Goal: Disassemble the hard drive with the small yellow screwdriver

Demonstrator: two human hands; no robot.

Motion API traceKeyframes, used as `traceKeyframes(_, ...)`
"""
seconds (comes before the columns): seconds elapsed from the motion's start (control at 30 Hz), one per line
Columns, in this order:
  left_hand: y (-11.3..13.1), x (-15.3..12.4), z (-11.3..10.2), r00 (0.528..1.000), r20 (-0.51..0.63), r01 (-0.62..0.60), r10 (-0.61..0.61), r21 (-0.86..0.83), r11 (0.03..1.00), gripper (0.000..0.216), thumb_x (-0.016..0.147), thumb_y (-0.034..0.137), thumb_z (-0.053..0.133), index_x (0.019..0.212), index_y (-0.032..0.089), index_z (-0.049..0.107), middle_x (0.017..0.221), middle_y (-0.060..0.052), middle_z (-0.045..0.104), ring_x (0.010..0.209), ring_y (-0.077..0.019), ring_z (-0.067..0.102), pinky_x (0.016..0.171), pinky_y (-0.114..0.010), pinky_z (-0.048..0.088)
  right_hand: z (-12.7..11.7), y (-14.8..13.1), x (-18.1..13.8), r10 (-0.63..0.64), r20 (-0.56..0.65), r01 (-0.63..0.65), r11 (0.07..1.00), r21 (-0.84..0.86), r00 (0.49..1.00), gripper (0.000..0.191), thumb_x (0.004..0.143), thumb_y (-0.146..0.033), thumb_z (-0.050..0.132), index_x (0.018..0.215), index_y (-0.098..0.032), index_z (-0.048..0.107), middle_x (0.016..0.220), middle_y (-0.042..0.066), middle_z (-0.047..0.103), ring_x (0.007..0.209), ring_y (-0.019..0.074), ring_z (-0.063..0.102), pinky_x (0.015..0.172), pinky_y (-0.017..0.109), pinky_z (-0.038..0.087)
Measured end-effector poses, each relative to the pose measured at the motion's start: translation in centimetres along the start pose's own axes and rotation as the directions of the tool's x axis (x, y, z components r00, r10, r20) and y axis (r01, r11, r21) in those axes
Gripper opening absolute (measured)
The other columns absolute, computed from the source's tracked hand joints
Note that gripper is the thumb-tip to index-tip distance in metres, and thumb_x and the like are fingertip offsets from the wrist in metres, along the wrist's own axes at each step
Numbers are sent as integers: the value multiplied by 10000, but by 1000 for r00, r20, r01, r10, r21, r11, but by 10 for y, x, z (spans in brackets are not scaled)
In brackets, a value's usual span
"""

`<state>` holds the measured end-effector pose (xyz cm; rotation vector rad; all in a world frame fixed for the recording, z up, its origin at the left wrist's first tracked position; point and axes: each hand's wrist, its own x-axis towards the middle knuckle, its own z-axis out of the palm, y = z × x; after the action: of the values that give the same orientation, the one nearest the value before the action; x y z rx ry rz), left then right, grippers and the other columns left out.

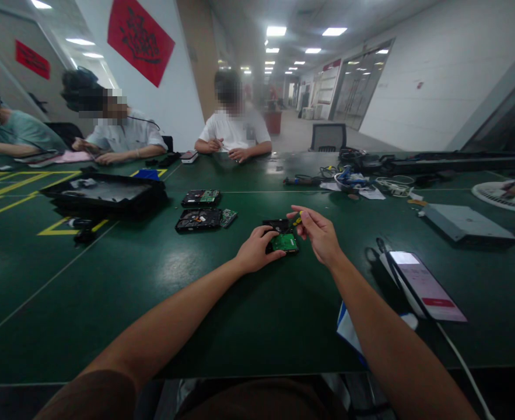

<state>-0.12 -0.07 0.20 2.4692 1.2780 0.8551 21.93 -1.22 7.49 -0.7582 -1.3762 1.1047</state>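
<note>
My left hand (254, 251) is curled round a black hard drive (276, 224) with a green circuit board (284, 242) on its near side, holding it on the green table (108, 280). My right hand (319, 234) is pinched on a small screwdriver with a yellow and black handle (296, 220), its tip down at the drive's right edge. Both forearms reach in from the bottom of the view.
Two more opened hard drives (201, 198) (200, 220) lie left of my hands, beyond them a black tray (104, 195). A lit phone (426, 284) with cable lies at right, a grey box (465, 223) behind it. Three people sit at the far side; tools and cables (349, 178) lie scattered.
</note>
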Motion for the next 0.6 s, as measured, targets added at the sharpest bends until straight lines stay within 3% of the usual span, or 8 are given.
traceKeyframes(0.6, -1, 0, 2, 1000, -7, -3, 3, -4, 1000, 654, 878, 606, 745, 1411, 251, 612, 1483, -145, 520, 1432, -346, 471, 1173, -543, 467, -1, 6, 3, -18, -57, 18, 1000, -7, 998, 434, 948, -572, 689, 1253, -269, 745, 1122, 75, 755, 647, 106, 539, 514, 246, 410)
